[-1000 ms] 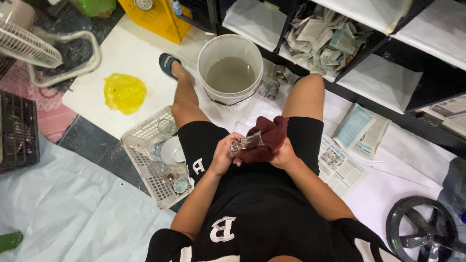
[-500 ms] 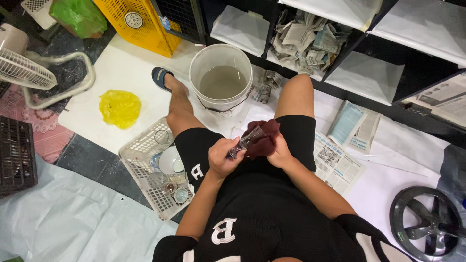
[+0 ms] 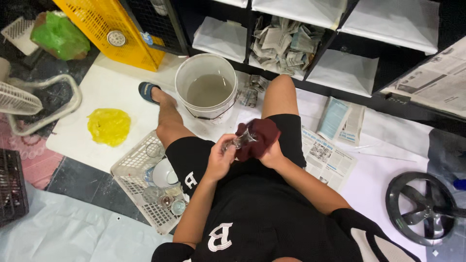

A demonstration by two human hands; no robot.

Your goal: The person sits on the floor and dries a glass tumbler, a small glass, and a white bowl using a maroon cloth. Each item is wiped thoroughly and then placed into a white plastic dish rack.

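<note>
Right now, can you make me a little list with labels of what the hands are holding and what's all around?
left hand: grips a small clear glass piece
right hand: holds a dark red cloth wrapped against the glass
in front: white bucket with murky water
by the left leg: white basket of glassware and a bowl
floor, left: yellow bag, fan guard
floor, right: newspapers, dark round fan part
behind: black shelves with crumpled paper
</note>
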